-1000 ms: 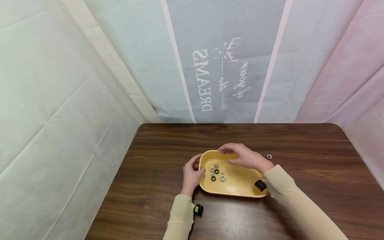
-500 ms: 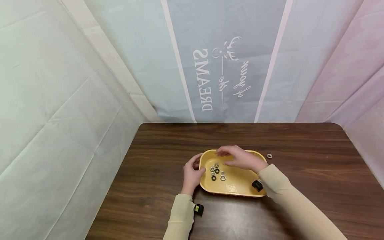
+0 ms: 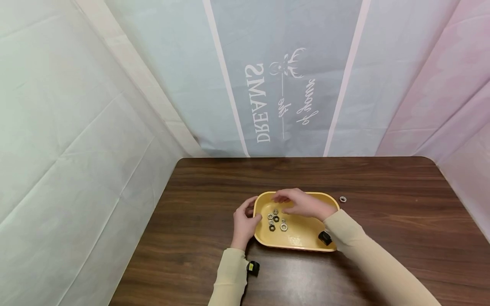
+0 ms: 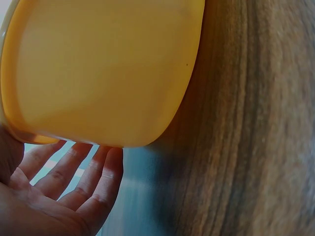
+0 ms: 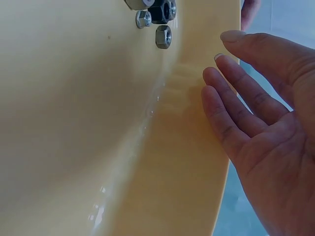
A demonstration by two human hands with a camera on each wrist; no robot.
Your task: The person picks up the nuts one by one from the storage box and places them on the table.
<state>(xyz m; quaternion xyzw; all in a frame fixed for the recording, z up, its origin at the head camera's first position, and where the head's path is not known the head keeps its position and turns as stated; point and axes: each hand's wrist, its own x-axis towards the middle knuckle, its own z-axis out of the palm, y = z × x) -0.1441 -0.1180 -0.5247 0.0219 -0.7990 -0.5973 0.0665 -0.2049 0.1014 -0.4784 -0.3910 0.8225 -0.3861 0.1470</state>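
A yellow plastic tray with rounded corners rests on the table. My left hand grips its left end, thumb over the rim and fingers against the outer wall, as the left wrist view also shows. Several silver and black hex nuts lie loose on the tray's floor toward the left, among them a larger silver nut and a black nut. Over the tray's far side hovers my right hand. In the right wrist view its fingers are extended and hold nothing, near a silver nut.
One silver nut lies on the dark wood table, outside the tray beyond its right far corner. A printed cloth hangs behind the table, and a pale sheet hangs along the left.
My right hand has moved left and slightly nearer over the tray. The left hand stays on the tray's end, and the nuts lie where they were.
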